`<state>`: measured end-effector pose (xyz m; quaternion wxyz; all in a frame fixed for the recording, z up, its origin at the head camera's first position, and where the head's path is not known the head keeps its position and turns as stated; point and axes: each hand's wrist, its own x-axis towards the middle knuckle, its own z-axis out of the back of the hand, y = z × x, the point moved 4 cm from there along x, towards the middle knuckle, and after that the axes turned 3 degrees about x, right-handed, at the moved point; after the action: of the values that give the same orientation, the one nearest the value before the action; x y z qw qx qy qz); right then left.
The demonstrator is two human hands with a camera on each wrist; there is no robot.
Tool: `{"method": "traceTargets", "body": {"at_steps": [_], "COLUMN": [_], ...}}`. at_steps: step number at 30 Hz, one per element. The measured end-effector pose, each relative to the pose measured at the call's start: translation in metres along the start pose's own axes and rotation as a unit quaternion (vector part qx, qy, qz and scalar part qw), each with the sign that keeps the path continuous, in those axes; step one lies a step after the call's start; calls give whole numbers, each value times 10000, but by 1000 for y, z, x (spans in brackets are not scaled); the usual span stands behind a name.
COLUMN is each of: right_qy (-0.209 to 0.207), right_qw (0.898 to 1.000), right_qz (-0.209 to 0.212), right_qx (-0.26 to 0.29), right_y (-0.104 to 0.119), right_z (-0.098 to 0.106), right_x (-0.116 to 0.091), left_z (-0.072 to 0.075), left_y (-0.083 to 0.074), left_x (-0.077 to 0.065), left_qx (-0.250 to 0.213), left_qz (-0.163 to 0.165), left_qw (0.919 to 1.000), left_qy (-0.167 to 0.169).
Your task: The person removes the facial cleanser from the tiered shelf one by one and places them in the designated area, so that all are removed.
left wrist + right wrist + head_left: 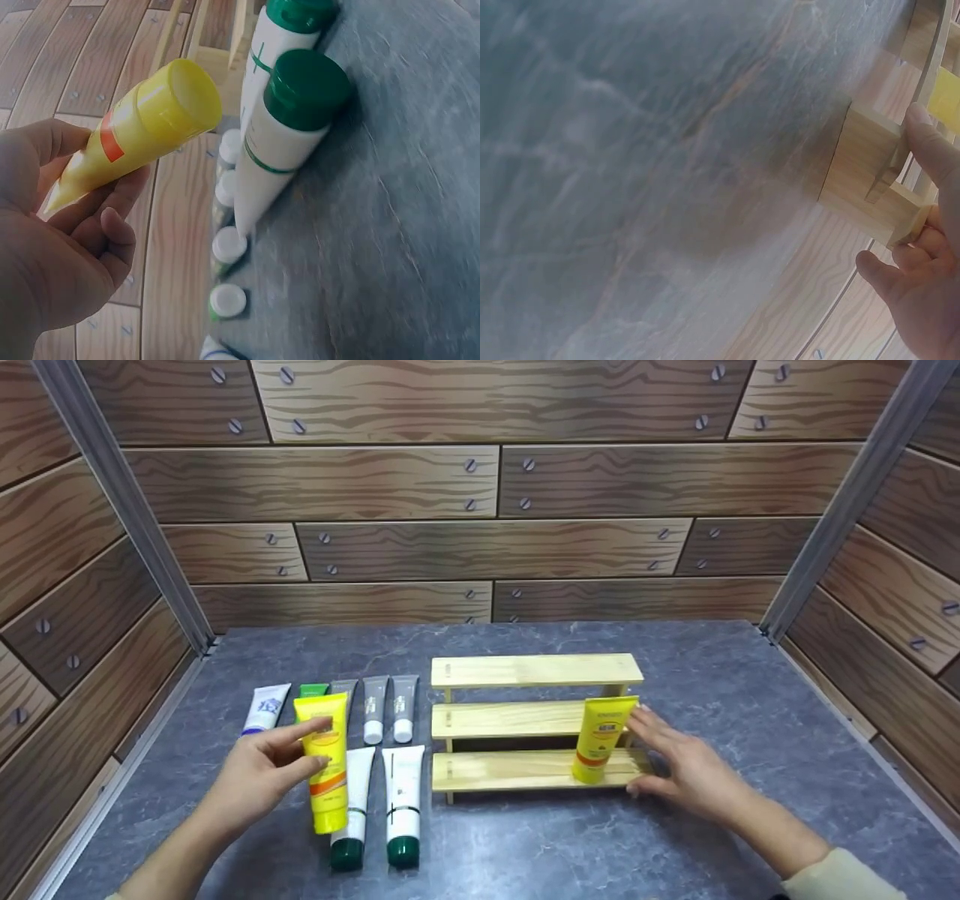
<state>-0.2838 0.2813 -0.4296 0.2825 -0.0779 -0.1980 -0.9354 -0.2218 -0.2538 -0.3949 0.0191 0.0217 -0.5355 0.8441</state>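
Note:
My left hand (259, 769) pinches a yellow squeeze tube (328, 802) between thumb and fingers, cap down, above the other tubes. In the left wrist view, the tube's yellow cap (193, 94) points away from the palm. A second yellow tube (600, 735) stands cap down on the lowest step of a three-step wooden rack (502, 771), near its right end. My right hand (694, 769) holds that end of the rack. In the right wrist view, the thumb (922, 127) lies on the step's edge and other fingers touch the side panel (862, 165).
Left of the rack lie two white tubes with green caps (403, 810), several grey tubes with white caps (403, 709), a green tube (313, 689) and a white-and-blue tube (266, 709). Wood-patterned walls (480, 480) enclose the grey marbled table (525, 847).

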Motion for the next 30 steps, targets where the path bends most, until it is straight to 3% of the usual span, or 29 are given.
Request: {"method": "traceTargets", "body": {"at_steps": [9,15,23,30], "right_qy": [-6,-44,-49,-8], "right_qw": [10000,10000,9999,10000], "right_qz": [19,81,95,26], "right_qx": [-22,-39,-40,-34], "right_y": [1,1,0,1], "right_z": [1,0,0,0], "right_x": [0,0,0,0], "left_z": [9,10,7,7], "left_y": [22,38,51,62], "left_x": [-2,-1,1,3], "left_qx": [217,403,644,828], "left_qz": [373,794,988,1246], "left_qw": [9989,9954,9906,9867], "left_qy": [193,350,688,629]}}
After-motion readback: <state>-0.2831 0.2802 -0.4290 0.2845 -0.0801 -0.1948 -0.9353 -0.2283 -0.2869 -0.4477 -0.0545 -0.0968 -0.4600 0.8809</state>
